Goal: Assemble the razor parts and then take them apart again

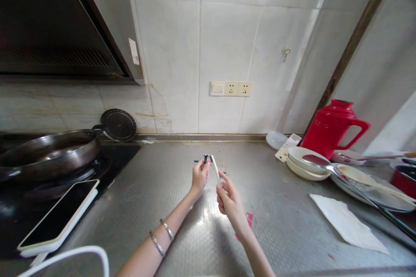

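Note:
Above the middle of the steel counter, my left hand is closed on a small dark piece that sticks up past the fingertips. My right hand, close beside it, grips the lower part of a slim, slightly curved white strip. The strip's top end meets or nearly meets the dark piece; whether they are joined I cannot tell. Some small dark bits lie on the counter behind my right fingers. Red scraps show under my right forearm.
To the left, a pan sits on the black stove, with a phone on a white cable in front. At right stand a red thermos, stacked bowls, plates with utensils and a white paper sheet. Wall sockets are behind.

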Motion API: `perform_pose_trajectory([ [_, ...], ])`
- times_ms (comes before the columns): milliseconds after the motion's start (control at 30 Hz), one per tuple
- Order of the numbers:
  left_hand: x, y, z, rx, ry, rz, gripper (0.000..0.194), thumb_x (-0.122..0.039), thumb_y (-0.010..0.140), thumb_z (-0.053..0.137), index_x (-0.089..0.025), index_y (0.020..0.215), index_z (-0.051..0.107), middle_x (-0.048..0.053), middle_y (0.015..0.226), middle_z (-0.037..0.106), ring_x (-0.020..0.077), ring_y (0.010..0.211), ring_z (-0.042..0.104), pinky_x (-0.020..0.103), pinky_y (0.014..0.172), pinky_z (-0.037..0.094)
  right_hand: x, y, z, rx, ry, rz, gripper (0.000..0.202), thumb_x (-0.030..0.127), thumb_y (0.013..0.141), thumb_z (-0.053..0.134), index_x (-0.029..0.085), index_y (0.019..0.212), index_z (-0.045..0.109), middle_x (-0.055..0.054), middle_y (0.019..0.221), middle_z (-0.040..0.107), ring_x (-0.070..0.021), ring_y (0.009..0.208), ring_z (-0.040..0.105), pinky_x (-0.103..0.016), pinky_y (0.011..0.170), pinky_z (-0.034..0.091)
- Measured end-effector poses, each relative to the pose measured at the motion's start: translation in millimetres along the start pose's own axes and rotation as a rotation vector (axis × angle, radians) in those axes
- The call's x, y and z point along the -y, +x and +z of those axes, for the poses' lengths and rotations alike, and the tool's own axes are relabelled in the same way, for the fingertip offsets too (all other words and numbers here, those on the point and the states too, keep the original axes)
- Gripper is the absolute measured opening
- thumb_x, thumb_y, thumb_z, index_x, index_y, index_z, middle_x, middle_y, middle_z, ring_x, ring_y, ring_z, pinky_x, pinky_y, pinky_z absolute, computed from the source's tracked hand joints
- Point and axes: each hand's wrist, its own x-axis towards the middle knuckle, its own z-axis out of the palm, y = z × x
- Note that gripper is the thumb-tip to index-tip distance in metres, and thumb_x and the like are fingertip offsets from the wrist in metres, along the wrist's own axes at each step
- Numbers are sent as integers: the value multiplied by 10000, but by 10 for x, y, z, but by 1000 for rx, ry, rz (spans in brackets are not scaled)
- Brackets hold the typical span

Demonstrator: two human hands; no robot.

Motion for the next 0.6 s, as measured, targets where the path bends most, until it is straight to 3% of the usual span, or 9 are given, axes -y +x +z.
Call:
perform_pose_trajectory([
  [300,-4,-22,0,-61,86,81,332,-494,736,545,-164,722,511,-96,431,338,40,332,278,184,350,227,-40,190,35,-61,-150,-189,477,452,801,496,228,1220,462,45,627,401,-53,415,319,-171,342,239],
  [433,18,17,-37,-134,139,149,333,-484,758,523,-160,679,517,-75,468,368,50,392,318,186,393,250,-24,217,63,-61,-157,-205,472,445,804,489,216,1216,461,46,617,398,-59,423,329,-174,351,253],
  [600,47,53,-65,-190,146,160,358,-483,813,430,-156,771,569,-46,527,445,72,437,381,191,431,292,-21,251,71,-83,-131,-170,516,455,794,493,215,1248,437,60,594,379,-54,401,309,-176,347,250],
])
